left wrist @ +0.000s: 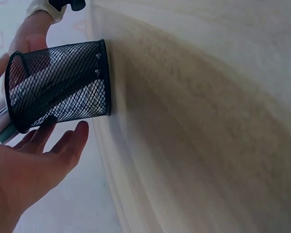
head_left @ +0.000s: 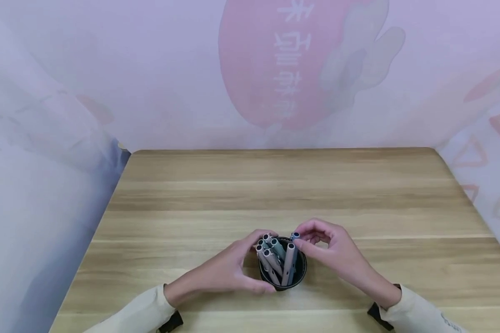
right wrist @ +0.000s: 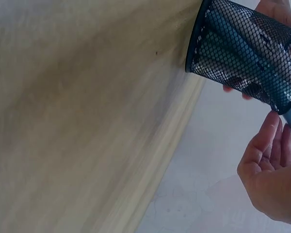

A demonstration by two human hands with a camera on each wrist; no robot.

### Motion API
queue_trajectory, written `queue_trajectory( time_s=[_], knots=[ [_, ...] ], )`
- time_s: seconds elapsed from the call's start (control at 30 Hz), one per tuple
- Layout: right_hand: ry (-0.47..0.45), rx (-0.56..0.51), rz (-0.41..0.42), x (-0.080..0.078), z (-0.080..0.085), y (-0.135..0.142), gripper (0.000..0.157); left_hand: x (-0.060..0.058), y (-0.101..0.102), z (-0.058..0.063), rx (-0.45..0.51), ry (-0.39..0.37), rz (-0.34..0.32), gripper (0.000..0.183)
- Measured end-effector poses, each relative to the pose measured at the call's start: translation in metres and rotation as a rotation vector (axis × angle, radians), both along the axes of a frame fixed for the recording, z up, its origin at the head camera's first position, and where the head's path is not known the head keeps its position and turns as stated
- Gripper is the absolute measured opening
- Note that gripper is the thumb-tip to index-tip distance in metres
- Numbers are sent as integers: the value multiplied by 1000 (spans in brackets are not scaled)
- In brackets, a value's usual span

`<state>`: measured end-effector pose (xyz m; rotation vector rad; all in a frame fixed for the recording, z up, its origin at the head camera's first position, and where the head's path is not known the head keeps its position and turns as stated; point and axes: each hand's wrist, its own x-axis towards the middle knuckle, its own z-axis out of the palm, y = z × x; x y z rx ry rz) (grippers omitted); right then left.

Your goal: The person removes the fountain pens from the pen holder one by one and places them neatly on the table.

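Note:
A black mesh pen cup (left wrist: 63, 82) stands upright on the table, holding several pens in pale pinkish-grey and blue-green. My left hand (head_left: 233, 266) curves round the cup from the left, with the thumb at its near side and the fingers at its far side. At the cup's right rim, my right hand (head_left: 331, 247) pinches the top of a blue pen (head_left: 295, 236) between thumb and fingertips. The blue pen's lower part is inside the cup. A pinkish-grey pen (head_left: 289, 259) leans just beside it. In the right wrist view the blue pen's end sticks out past the rim.
The wooden table (head_left: 275, 185) stretches back and to both sides of the cup. Behind it hangs a pale backdrop (head_left: 158, 83) with a large red printed shape. More light cloth (head_left: 33, 208) hangs along the left side.

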<state>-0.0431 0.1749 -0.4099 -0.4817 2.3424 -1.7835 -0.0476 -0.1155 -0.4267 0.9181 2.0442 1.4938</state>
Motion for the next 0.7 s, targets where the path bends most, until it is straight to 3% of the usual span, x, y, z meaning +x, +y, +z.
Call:
queue_trajectory(
  time_s=[0.3,0.57,0.7],
  knots=[
    [106,9,-33,2,-1,-6,12,0,6,-2,58,26,26,93],
    [291,1,-62,11,-2,-2,29,2,7,-2,57,36,42,90],
    [334,-46,-72,16,-3,0,35,4,8,-3,64,15,30,90]
  ],
)
